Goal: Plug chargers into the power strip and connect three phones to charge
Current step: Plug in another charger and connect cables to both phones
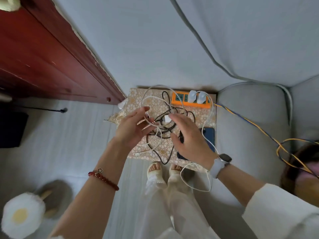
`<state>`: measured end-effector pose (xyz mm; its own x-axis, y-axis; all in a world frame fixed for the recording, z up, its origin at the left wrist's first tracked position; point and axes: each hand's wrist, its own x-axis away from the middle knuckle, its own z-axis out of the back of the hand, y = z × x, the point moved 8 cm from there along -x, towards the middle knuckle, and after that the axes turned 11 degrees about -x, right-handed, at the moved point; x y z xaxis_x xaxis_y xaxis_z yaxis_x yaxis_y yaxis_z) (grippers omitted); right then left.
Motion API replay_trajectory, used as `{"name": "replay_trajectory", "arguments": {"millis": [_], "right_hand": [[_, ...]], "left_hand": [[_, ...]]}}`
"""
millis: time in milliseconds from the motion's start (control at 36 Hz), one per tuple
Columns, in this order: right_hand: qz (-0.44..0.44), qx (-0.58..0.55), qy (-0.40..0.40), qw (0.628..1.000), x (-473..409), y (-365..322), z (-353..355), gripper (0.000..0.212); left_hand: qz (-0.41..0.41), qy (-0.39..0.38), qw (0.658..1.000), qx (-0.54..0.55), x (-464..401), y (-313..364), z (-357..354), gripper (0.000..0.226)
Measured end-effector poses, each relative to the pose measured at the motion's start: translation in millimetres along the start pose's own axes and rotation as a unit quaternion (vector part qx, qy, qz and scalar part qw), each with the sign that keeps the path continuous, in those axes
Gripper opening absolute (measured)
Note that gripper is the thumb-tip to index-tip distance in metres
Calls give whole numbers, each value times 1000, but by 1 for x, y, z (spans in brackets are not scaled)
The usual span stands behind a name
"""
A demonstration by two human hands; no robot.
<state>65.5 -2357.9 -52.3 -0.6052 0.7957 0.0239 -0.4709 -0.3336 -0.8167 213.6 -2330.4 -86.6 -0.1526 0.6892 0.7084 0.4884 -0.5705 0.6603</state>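
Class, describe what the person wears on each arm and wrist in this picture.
The left wrist carries a red bead bracelet with a small round charm. The right wrist has a smartwatch on a pale grey strap, and a cream sleeve covers the right forearm.

Blue phone [209,135] mostly hidden behind right hand [189,135] (motion-blurred); other phones not visible

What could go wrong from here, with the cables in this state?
The black cable and white cable are tangled between both hands, so pulling may tighten knots. A white cable runs to the adapters in the orange power strip; tugging could unseat them. The blue phone near the table edge might get dragged off.
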Motion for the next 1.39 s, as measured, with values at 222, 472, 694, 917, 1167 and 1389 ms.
{"name": "replay_trajectory", "arguments": {"millis": [222,472,694,917,1167,1389], "right_hand": [[-36,-47,-100,993,2,9,-16,13],[-96,-125,141,977,-2,29,69,13],[-269,-523,122,799,-20,26,30,24],[-302,-622,132,710,-22,45,42,17],[-230,-280,-238,901,30,9,-71,53],[-220,-172,-274,920,24,10,-90,27]], "left_hand": [[-58,32,995,72,6,29,16,18],[-43,156,954,251,-5,-5,73,23],[-14,-206,933,-295,28,-68,-62,60],[-83,-138,902,-400,30,-65,-49,20],[-35,-58,936,346,13,-9,-11,19],[-59,8,889,455,16,1,43,25]]}}
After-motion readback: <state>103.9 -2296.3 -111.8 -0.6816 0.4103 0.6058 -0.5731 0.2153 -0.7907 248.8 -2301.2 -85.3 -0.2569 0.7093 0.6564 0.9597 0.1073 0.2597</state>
